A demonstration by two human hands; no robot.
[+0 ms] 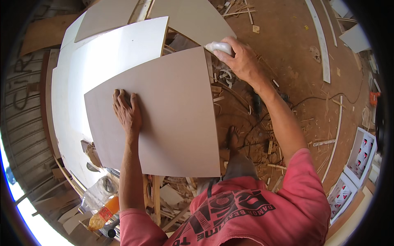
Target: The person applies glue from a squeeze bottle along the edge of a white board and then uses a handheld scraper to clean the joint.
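A large grey-brown board (175, 113) lies flat before me, its right edge reaching out over the floor. My left hand (126, 110) rests on the board's left part, palm down with fingers spread, gripping nothing. In my right hand (238, 57) is a small white squeeze bottle (222, 48), tilted so its nozzle points left. The nozzle tip is at the board's far right corner; whether it touches the edge I cannot tell. Beyond the corner lies another grey-beige panel (194, 20).
Glossy white panels (114, 46) lie at the left and far side. A clear plastic bottle (98, 192) and a bottle with orange liquid (104, 213) sit near my left forearm. Wood offcuts and a power cable (323, 95) litter the floor (286, 40). White boxes (360, 153) stand at right.
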